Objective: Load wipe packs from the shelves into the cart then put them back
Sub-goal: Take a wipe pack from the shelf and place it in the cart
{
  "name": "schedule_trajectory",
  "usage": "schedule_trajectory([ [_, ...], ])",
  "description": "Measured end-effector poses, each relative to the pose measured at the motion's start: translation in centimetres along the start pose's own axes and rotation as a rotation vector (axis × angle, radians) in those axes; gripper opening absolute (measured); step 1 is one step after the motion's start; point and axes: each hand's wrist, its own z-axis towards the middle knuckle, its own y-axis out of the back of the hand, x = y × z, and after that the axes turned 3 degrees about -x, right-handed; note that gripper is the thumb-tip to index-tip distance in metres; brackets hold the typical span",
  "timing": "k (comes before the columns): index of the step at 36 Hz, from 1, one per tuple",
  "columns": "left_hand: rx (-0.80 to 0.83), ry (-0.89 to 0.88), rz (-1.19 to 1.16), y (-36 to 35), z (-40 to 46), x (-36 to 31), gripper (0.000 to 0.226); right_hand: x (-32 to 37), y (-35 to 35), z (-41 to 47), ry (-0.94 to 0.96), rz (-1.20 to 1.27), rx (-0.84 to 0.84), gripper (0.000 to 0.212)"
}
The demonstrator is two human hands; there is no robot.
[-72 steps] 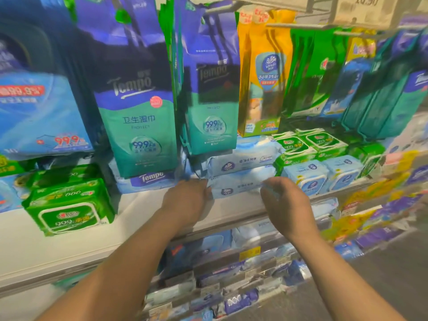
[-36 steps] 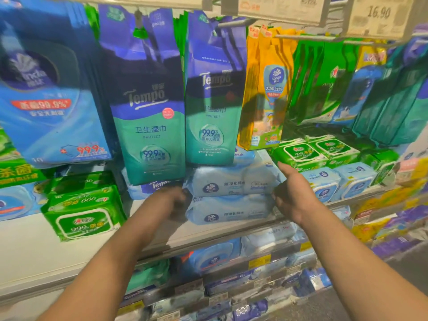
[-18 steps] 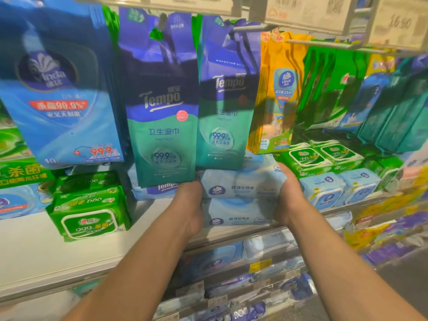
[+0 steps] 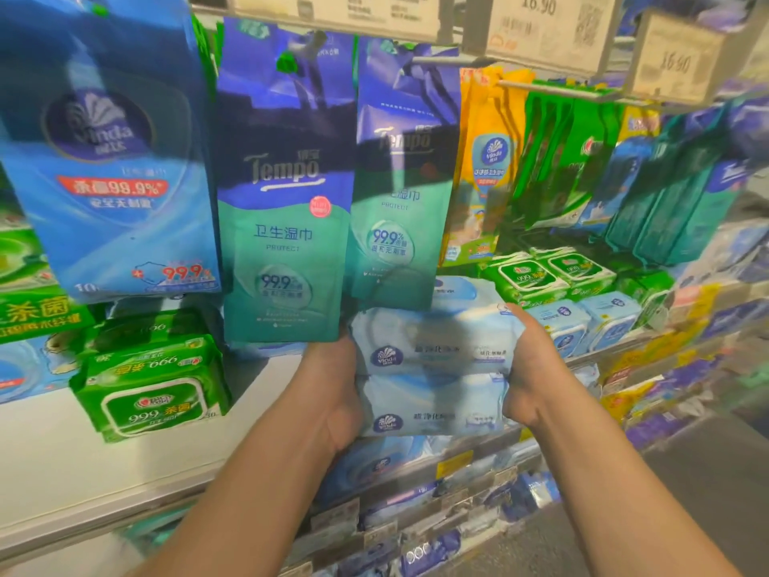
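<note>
Now the white shelf (image 4: 125, 460) lies behind the two stacked pale blue wipe packs (image 4: 432, 376), lifted off it and nearer than before. Left hand (image 4: 337, 393) and right hand (image 4: 537, 368) each keep a curled grip on the stack's ends.

Shop aisle — price tags (image 4: 541, 31) overhead, hanging wipe packs (image 4: 283, 193), stocked shelves (image 4: 125, 464) below.

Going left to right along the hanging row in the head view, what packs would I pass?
Big blue Vinda bag → two blue-and-teal Tempo pouches → yellow Vinda pouch → green pouches → teal pouches.
</note>
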Motion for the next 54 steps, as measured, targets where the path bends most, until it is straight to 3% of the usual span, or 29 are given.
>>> schedule_trajectory([
  [5,0.028,-0.009,0.000,0.0,-1.2,0.5,0.047,-0.2,-0.3,-1.7,-0.021,-0.033,-0.016,0.044],
  [9,0.033,-0.008,0.017,0.3,-1.3,0.9,0.029,-0.3,0.1,-2.6,-0.024,-0.038,-0.040,0.051],
  [13,0.095,0.036,0.033,0.1,-1.4,1.4,0.047,-0.2,0.5,-3.5,-0.026,-0.017,-0.039,0.050],
  [17,0.095,0.053,0.049,-1.1,-2.3,1.6,0.044,-0.1,1.1,-3.8,-0.013,0.028,-0.057,0.047],
  [20,0.131,0.064,0.003,-1.8,-3.3,1.9,0.054,0.2,1.2,-4.4,-0.002,0.006,-0.042,0.037],
  [24,0.132,0.027,-0.001,-3.6,-5.3,2.9,0.045,0.4,2.7,-4.5,-0.022,-0.008,-0.069,0.037],
  [29,0.026,-0.056,0.016,-5.3,-6.9,5.0,0.044,0.2,5.1,-5.3,0.008,0.064,0.065,0.051],
  [37,-0.098,-0.171,0.032,-6.0,-8.9,8.6,0.038,-1.4,7.3,-6.7,-0.096,0.046,0.278,0.060],
  [40,-0.222,-0.192,-0.075,-5.8,-10.7,9.4,0.035,-2.4,7.3,-7.5,-0.145,0.066,0.371,0.060],
  [46,-0.240,-0.389,-0.106,-3.6,-14.7,11.2,0.042,-4.5,5.4,-9.4,-0.222,0.102,0.544,0.060],
  [54,-0.371,-0.507,-0.188,-0.2,-21.6,11.9,0.043,-7.9,0.4,-13.4,-0.173,0.060,0.569,0.048],
])
